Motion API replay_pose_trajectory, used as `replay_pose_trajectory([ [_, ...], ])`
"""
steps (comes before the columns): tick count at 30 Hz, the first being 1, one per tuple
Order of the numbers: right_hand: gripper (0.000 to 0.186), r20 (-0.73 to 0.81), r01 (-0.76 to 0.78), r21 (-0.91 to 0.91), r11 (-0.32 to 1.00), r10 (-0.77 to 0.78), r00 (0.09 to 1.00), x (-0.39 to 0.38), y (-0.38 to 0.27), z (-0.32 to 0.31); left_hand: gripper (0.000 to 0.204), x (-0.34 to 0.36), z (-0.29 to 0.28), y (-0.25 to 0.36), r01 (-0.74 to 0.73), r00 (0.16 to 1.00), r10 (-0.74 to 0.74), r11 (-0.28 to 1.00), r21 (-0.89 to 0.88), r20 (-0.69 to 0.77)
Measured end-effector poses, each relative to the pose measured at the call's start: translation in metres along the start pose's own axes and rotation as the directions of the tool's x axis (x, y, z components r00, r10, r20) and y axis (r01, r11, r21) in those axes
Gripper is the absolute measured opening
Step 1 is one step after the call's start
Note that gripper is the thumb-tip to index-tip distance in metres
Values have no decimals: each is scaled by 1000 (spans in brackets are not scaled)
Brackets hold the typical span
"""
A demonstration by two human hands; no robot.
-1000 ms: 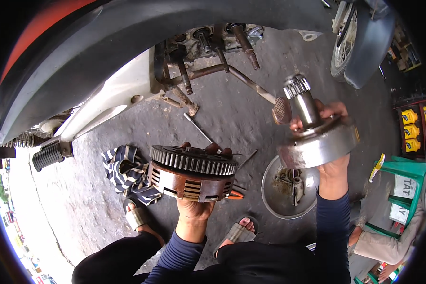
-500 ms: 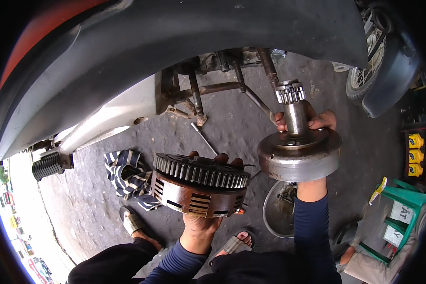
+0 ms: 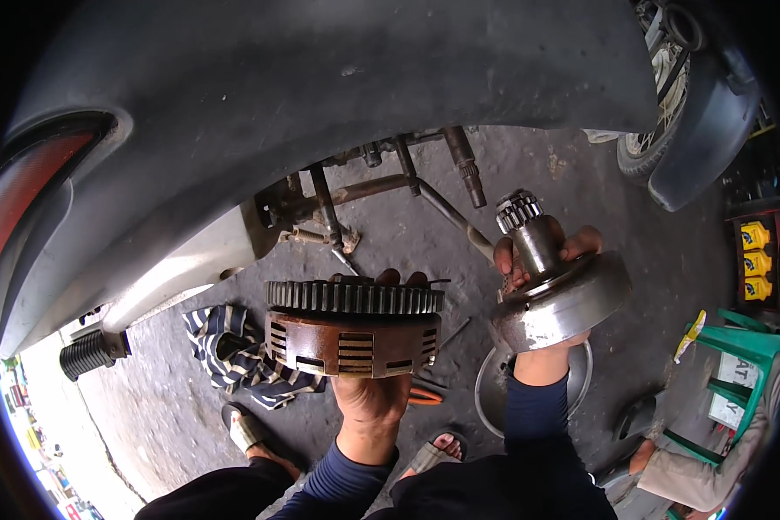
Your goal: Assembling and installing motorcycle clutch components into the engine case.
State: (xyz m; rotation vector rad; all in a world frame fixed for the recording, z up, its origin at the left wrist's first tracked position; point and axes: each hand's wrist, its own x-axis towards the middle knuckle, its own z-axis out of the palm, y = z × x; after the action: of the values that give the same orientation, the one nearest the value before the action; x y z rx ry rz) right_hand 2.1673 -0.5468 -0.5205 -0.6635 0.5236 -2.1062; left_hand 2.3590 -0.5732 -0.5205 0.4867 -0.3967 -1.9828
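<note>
My left hand grips a round clutch assembly from below, with a toothed gear ring on top and a brown slotted basket underneath. My right hand holds a steel drum with a short shaft and small gear on top, tilted slightly left. Both parts are held apart, below an opened motorcycle engine, whose shafts and bars project under a dark body panel. Part of each hand is hidden behind what it holds.
Striped cloth, tools and a metal basin lie on the floor. At right are another wheel, yellow bottles, a green stool and another person's leg. A footpeg projects at left.
The dark panel fills more of the view and the surroundings sit lower. My right hand's drum has moved down and left, its shaft now leaning left. My left hand still holds the clutch assembly.
</note>
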Motion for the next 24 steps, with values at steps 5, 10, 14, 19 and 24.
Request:
replay_pose_trajectory([
  [5, 58, 114, 84, -77, 993, -75, 991, -1, 10, -8, 70, 8, -2, -12, -73, 997, 72, 995, 66, 21],
  [10, 59, 139, 59, -223, 973, -28, 990, -2, 8, -24, 61, 18, 13, -19, -95, 993, 89, 993, -76, -80],
  [14, 59, 111, -8, -178, 984, 28, 993, -7, 7, -30, 53, 27, 7, -25, -121, 992, 115, 986, -112, -56],
  [19, 59, 32, -70, -322, 944, 85, 996, -3, 4, -15, 50, 40, 4, -29, -109, 991, 97, 985, -131, -96],
  [24, 50, -27, 9, -380, 925, -21, 999, 4, 12, -4, 48, 50, 7, -29, -145, 987, 139, 986, -83, -77],
])
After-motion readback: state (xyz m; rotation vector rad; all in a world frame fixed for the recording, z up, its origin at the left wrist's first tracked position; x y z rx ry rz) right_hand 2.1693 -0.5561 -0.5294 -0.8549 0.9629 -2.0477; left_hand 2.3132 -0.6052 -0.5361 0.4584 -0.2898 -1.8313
